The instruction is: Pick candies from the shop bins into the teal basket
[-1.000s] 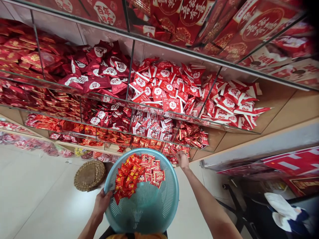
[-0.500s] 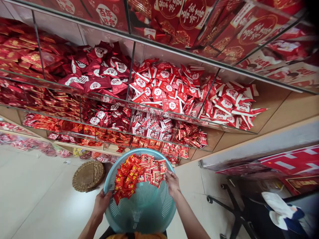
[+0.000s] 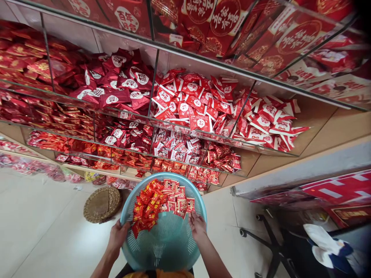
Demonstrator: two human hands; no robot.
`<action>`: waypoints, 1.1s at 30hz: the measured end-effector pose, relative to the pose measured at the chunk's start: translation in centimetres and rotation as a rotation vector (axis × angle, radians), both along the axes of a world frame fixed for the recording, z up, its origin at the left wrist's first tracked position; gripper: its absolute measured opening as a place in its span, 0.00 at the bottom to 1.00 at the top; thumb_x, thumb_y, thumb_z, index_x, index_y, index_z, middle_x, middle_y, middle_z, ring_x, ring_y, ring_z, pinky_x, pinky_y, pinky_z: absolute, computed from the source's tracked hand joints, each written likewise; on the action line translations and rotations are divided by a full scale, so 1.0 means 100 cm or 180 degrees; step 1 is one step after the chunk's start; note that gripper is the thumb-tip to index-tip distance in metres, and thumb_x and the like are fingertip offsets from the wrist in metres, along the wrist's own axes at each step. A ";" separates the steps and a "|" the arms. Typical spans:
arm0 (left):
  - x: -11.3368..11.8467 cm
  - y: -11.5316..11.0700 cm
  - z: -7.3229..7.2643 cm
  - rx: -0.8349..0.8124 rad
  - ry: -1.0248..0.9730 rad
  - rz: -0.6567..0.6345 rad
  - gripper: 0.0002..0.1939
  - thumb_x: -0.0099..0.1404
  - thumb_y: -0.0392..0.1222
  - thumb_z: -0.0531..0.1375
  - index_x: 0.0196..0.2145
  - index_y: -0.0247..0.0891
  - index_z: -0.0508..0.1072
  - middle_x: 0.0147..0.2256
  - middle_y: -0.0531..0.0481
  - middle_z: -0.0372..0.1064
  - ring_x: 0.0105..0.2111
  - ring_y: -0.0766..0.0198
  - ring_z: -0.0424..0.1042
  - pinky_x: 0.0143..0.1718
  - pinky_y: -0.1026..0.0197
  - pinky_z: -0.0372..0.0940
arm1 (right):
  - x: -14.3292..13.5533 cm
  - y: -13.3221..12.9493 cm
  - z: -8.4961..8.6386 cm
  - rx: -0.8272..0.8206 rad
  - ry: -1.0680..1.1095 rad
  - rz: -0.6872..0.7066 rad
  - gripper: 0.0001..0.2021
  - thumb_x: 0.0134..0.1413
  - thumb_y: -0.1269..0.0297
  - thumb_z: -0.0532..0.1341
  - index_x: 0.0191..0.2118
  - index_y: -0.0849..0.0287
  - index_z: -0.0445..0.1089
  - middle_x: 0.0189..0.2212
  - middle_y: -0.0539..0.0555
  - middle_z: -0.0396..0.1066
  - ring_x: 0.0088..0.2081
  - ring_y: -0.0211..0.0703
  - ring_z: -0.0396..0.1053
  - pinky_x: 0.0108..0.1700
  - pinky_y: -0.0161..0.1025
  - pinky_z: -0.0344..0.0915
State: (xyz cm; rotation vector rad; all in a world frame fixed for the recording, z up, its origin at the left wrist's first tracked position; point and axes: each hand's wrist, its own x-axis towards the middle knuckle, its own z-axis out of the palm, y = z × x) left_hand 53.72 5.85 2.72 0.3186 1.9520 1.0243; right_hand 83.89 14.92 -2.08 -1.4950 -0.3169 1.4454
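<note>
Packet [image 3: 190, 204] lay at basket's [image 3: 171, 237] 2 o'clock, long axis roughly 12-to-6, at 11 o'clock from your right hand [image 3: 197, 226], the nearer one. Right fingers nearly closed at its lower edge, grip unclear; left hand [image 3: 119, 233] clasped rim, 9 o'clock.

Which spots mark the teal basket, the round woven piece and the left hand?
Teal basket [image 3: 171, 231]: head view, bare inner floor.
Round woven piece [image 3: 98, 204]: head view, middle of its top.
Left hand [image 3: 118, 234]: head view, back of the hand.
</note>
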 end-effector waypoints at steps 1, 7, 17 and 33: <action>0.000 0.000 0.000 0.0004 -0.0013 0.0008 0.18 0.39 0.50 0.60 0.29 0.37 0.70 0.20 0.54 0.68 0.22 0.62 0.66 0.26 0.59 0.61 | -0.001 -0.003 -0.003 -0.0050 -0.0070 -0.0147 0.24 0.27 0.51 0.77 0.24 0.56 0.63 0.18 0.44 0.70 0.22 0.36 0.72 0.25 0.31 0.70; -0.003 -0.001 -0.006 0.0006 0.0115 -0.0094 0.16 0.40 0.50 0.59 0.27 0.38 0.69 0.20 0.55 0.66 0.22 0.62 0.65 0.25 0.60 0.60 | -0.016 -0.005 -0.010 -0.0165 -0.0207 -0.0635 0.24 0.28 0.49 0.76 0.24 0.54 0.62 0.19 0.44 0.71 0.25 0.38 0.74 0.29 0.34 0.72; -0.001 0.001 0.001 -0.0031 0.0065 -0.0054 0.17 0.40 0.49 0.58 0.29 0.38 0.68 0.19 0.55 0.66 0.22 0.62 0.65 0.25 0.60 0.60 | -0.019 0.014 -0.003 -0.0335 -0.0089 -0.0436 0.21 0.29 0.50 0.75 0.23 0.56 0.66 0.17 0.47 0.70 0.21 0.39 0.70 0.23 0.35 0.68; -0.005 0.001 -0.006 -0.0030 0.0058 -0.0096 0.16 0.41 0.48 0.59 0.29 0.38 0.70 0.20 0.53 0.69 0.22 0.61 0.67 0.25 0.60 0.62 | -0.017 0.030 -0.008 -0.0467 -0.0618 0.0025 0.22 0.33 0.47 0.73 0.24 0.58 0.66 0.16 0.47 0.69 0.19 0.38 0.67 0.21 0.34 0.65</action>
